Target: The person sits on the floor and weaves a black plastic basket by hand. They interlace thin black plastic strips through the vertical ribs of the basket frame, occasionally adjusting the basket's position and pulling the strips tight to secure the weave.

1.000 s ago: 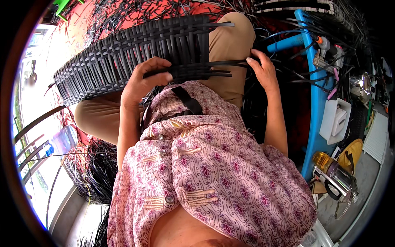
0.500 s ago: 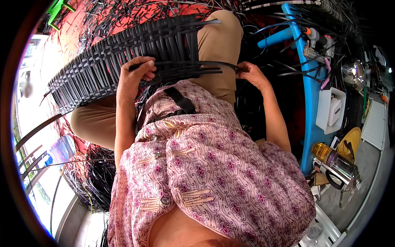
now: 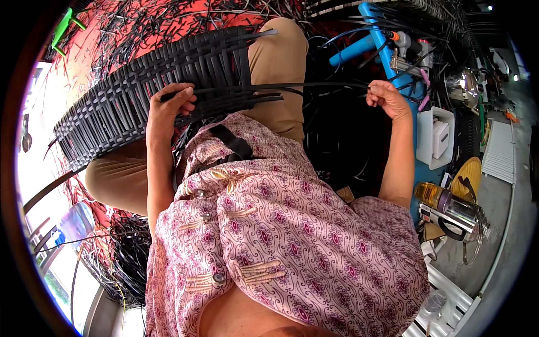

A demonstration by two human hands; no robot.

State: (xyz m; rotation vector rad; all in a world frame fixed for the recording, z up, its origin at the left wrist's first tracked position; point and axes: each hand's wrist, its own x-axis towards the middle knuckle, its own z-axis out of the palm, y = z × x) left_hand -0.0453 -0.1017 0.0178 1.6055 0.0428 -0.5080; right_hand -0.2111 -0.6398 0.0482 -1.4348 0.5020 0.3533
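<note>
Across my lap lies a curved black woven panel point(image 3: 163, 73), made of flat strips with loose ends jutting out over my right knee. My left hand point(image 3: 174, 101) is closed at the panel's near edge, thumb and fingers pinching the weave or a strip there; which of them is hard to make out. Out to the right, my right hand point(image 3: 386, 98) pinches the end of a long black strip point(image 3: 331, 84). That strip runs nearly straight from the panel, over my right thigh, to my fingers. Shorter strip ends point(image 3: 269, 98) stick out just below it.
A blue frame point(image 3: 387, 56) with a blue tube stands at the right, a white bin point(image 3: 433, 137) beside it. Further down are a bottle of amber liquid point(image 3: 428, 192) and a metal flask point(image 3: 449, 219). Black strip scraps litter the red floor point(image 3: 90, 42); a strip heap point(image 3: 132, 253) lies lower left.
My right hand has moved out to the right, drawing the strip longer and straighter. My left hand keeps its place on the panel. The whole view has shifted slightly.
</note>
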